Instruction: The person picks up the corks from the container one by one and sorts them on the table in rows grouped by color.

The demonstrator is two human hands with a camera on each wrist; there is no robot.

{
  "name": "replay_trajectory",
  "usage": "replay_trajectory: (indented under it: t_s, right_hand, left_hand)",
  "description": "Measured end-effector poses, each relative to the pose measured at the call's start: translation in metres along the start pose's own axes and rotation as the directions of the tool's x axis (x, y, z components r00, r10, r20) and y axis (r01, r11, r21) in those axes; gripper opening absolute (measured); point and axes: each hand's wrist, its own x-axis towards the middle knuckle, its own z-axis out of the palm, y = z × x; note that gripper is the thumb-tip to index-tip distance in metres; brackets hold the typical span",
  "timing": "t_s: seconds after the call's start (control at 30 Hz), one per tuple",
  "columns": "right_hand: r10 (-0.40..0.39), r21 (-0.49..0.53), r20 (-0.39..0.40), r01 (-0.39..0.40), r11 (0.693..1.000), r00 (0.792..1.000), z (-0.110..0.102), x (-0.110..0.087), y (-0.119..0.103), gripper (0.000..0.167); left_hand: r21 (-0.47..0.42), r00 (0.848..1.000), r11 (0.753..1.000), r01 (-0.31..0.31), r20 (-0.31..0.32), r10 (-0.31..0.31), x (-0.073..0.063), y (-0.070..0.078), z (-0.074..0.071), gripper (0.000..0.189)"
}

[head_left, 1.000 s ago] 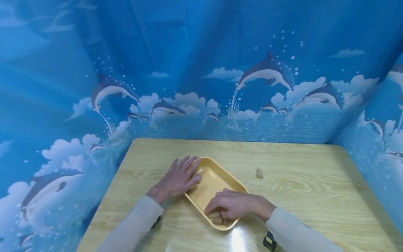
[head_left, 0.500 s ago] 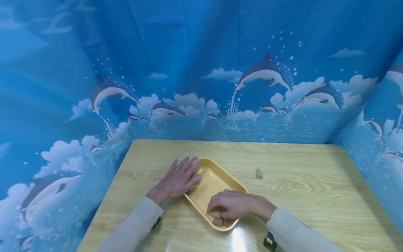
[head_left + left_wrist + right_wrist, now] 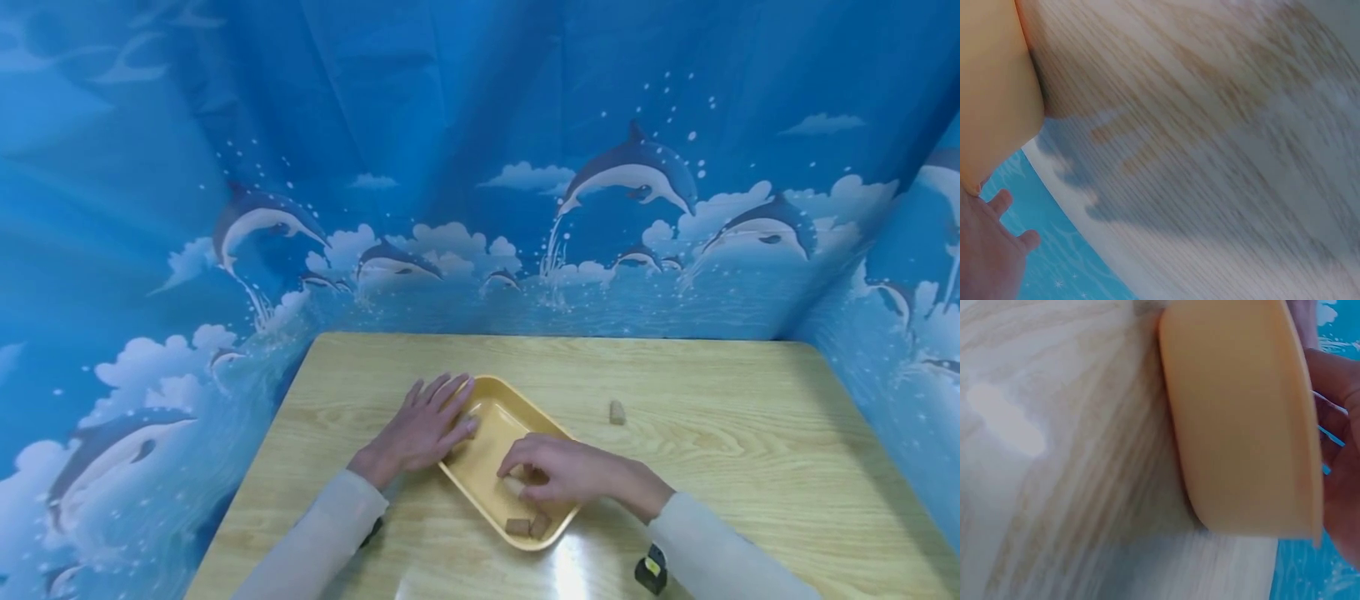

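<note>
A yellow plastic tray (image 3: 480, 487) lies at an angle on the table. My left hand (image 3: 420, 425) rests on its left rim, fingers straight and spread, thumb reaching inside. Above the tray floor my right hand (image 3: 551, 468) pinches a small pale-brown block (image 3: 514, 485) between thumb and fingers. Two more brown blocks, one lying flat (image 3: 517, 527) and one beside it (image 3: 540, 524), sit in the tray's near corner. In the right wrist view the tray's outer wall (image 3: 1241, 425) hides most of the right hand (image 3: 1341, 450) and what it holds.
Another small brown block (image 3: 617, 412) lies on the wood-grain table (image 3: 735, 433), right of the tray. A blue curtain (image 3: 480, 167) printed with dolphins hangs behind the table and at both sides.
My right hand has lifted from the tray's near corner and moved toward its middle with a pinched block, uncovering the two blocks there. My left hand stays on the rim.
</note>
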Motion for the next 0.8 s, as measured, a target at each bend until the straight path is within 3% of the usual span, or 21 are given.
replay_trajectory:
  t_s: [0.37, 0.63, 0.8]
  right_hand:
    - [0.059, 0.073, -0.137, -0.049, 0.996, 0.989, -0.021, -0.019, 0.007, 0.037]
    - [0.113, 0.15, -0.235, -0.079, 0.986, 0.965, -0.03, -0.035, 0.018, 0.04]
    - [0.116, 0.141, -0.331, -0.073, 0.987, 0.937, -0.033, -0.049, 0.027, 0.04]
  left_hand:
    - [-0.011, 1.0, 1.0, 0.001, -0.003, -0.001, 0.002, -0.001, 0.001, 0.077]
    - [-0.014, 1.0, 1.0, -0.003, -0.003, 0.003, 0.0, -0.002, 0.001, 0.076]
    - [-0.026, 1.0, 1.0, -0.007, 0.003, 0.007, 0.0, -0.001, -0.001, 0.075]
